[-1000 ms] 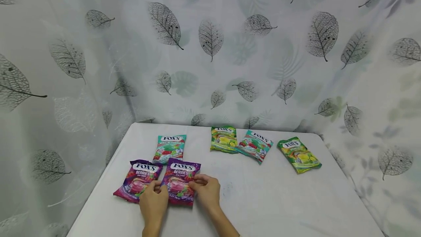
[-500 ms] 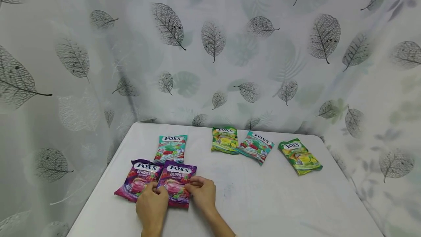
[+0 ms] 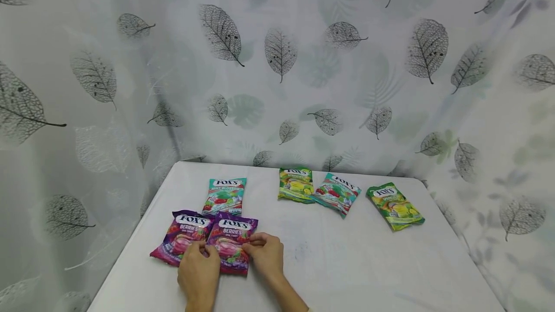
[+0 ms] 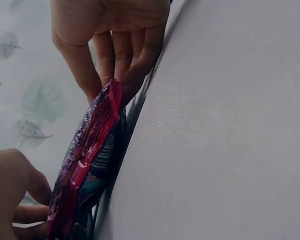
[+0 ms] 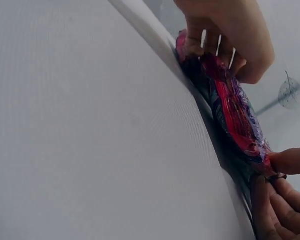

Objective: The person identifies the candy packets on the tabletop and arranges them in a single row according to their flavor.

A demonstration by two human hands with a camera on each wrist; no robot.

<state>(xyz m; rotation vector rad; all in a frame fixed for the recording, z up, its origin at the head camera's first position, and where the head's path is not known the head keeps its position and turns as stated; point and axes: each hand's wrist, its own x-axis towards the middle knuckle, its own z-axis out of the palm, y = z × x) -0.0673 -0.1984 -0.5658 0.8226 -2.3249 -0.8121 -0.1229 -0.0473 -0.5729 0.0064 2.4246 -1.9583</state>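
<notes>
Two purple candy bags marked Berries lie side by side at the front left of the table in the head view. My left hand (image 3: 199, 272) is at the left edge of the right-hand purple bag (image 3: 232, 242), its thumb and fingers pinching that edge. At the opposite edge my right hand (image 3: 266, 257) pinches the same bag, thumb on top and fingers beneath in the right wrist view. The other purple bag (image 3: 185, 236) touches this one's left side, partly hidden by my left hand. The held bag's red crimped end (image 4: 84, 160) faces the left wrist camera.
A teal Mint Blossom bag (image 3: 224, 196) lies just behind the purple bags. Further right are a yellow-green bag (image 3: 296, 185), another teal bag (image 3: 336, 194) against it, and a green bag (image 3: 395, 206). A leaf-print curtain (image 3: 277, 85) hangs behind the white table (image 3: 364, 268).
Both hands have shifted the right-hand purple bag slightly left and toward me, so it now sits against the other purple bag. The bags at the back stay put.
</notes>
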